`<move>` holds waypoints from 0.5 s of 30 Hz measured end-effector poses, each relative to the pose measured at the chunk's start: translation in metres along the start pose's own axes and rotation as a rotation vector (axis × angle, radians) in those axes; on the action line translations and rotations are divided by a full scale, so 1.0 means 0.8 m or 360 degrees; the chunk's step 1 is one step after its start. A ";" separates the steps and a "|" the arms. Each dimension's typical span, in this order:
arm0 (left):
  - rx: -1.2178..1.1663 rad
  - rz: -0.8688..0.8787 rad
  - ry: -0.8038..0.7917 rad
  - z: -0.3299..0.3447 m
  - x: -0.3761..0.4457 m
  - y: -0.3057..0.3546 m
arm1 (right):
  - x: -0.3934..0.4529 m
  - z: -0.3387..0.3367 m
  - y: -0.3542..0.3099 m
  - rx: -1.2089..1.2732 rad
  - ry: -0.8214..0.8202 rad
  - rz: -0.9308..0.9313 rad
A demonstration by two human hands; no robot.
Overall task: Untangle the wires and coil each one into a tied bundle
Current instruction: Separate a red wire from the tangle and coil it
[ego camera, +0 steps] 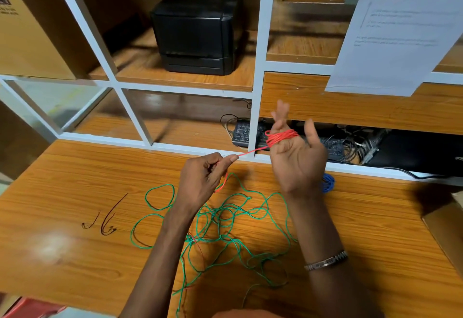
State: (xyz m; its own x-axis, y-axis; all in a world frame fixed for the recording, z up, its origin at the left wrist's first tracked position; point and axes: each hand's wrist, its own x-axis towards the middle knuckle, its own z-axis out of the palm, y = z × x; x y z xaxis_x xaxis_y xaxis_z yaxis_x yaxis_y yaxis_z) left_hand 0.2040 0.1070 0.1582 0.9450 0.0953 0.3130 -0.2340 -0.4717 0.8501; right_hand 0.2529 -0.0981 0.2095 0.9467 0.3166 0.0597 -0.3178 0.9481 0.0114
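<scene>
Above the wooden desk (75,192), in the head view, the right hand (295,160) stands palm-up with fingers straight — a thin red wire (281,137) is coiled round them. The left hand (203,177) pinches the red wire's free run, taut between the two. A loose green wire tangle (225,220) lies on the desk beneath, a small blue wire bundle (328,182) behind the right wrist. Winding red is the step in hand, I judge — next, feed the tail round and tie it off.

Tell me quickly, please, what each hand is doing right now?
Left hand: pinching the red wire, pulling it taut.
Right hand: open, fingers straight, the red wire coiled around them.
</scene>
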 end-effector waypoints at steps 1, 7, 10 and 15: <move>0.0025 0.0019 0.0001 0.001 -0.001 0.002 | 0.003 0.001 0.001 -0.0070 0.0065 -0.0053; -0.0087 0.0036 0.0027 0.002 0.002 0.013 | 0.021 -0.016 0.041 -0.1670 0.0568 -0.0145; 0.0031 0.0042 0.0016 -0.007 0.003 0.007 | 0.014 -0.017 0.044 -0.2442 0.0679 0.0188; 0.0147 0.0077 0.0017 -0.018 0.005 0.002 | -0.002 -0.021 0.030 -0.3253 0.0602 0.0714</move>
State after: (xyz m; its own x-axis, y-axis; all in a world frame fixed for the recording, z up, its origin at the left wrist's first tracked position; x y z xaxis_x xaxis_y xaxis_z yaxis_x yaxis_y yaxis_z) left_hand 0.2042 0.1193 0.1673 0.9305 0.0799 0.3575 -0.2565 -0.5548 0.7915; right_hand 0.2447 -0.0752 0.1930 0.8871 0.2159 -0.4080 -0.2242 -0.5710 -0.7897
